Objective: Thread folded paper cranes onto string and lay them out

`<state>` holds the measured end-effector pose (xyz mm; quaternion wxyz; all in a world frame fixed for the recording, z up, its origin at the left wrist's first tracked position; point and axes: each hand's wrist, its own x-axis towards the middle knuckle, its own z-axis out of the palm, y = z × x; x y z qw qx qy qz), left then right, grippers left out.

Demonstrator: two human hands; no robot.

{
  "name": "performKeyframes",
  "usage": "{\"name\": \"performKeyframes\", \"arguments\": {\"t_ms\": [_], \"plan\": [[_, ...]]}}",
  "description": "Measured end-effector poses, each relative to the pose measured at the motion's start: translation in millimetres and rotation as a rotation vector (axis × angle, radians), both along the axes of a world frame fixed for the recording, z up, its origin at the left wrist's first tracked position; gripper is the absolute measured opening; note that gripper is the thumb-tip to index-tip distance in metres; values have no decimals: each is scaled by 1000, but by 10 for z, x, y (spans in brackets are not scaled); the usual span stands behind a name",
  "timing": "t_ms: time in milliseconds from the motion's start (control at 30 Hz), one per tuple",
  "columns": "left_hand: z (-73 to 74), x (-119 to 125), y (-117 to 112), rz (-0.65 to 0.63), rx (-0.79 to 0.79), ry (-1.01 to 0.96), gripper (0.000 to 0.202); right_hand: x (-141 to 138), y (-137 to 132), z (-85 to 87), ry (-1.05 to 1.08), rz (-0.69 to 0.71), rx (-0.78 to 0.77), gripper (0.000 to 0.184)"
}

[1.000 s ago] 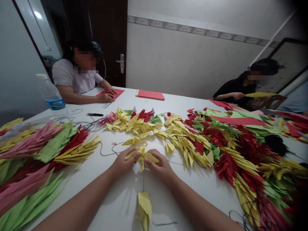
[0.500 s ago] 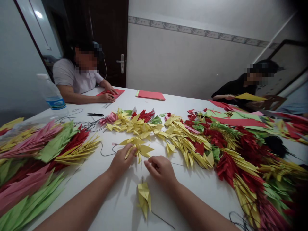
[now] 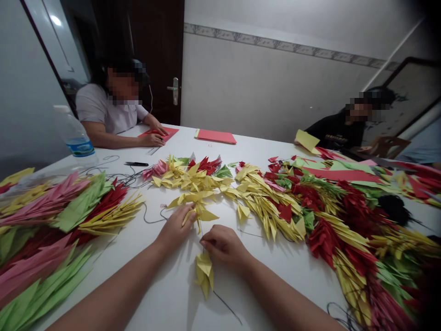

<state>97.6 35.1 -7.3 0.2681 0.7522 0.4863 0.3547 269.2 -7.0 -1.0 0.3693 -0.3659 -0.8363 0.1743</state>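
My left hand [image 3: 179, 225] is closed on a yellow folded-paper piece [image 3: 203, 214] with pointed tips, over the middle of the white table [image 3: 151, 294]. A thin dark string [image 3: 229, 309] runs down from that piece towards me. My right hand [image 3: 225, 248] pinches the string just below the left hand's paper, thumb and fingertip together. Close under the right fingertips, a second yellow folded-paper piece [image 3: 204, 271] is threaded on the same string, whose loose end trails to the lower right.
Strung paper in pink, green, red and yellow lies left [image 3: 82, 202] and right [image 3: 351, 211]. Behind my hands sits a yellow paper pile [image 3: 189, 179]. Further back are a black pen-like tool [image 3: 136, 164], red sheets [image 3: 216, 136], a bottle [image 3: 77, 138] and two people working.
My right hand has moved left and closed on the string. The lower yellow piece has shifted slightly up. At the right, the other person's yellow sheet has moved left.
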Motion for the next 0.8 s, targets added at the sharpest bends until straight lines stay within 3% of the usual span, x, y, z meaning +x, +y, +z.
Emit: {"name": "performKeyframes", "arguments": {"t_ms": [233,433,600,800], "plan": [[-1,-1,17,14,-16,59,33,47,-6,29,79,-65,-50,25],[17,-10,25,54,69,44,25,29,-53,76,-93,160,166,50],[54,-2,8,44,50,92,20,-8,-58,48,-213,243,190,69],[65,1,0,42,38,105,23,-8,-60,25,-253,284,208,70]]}}
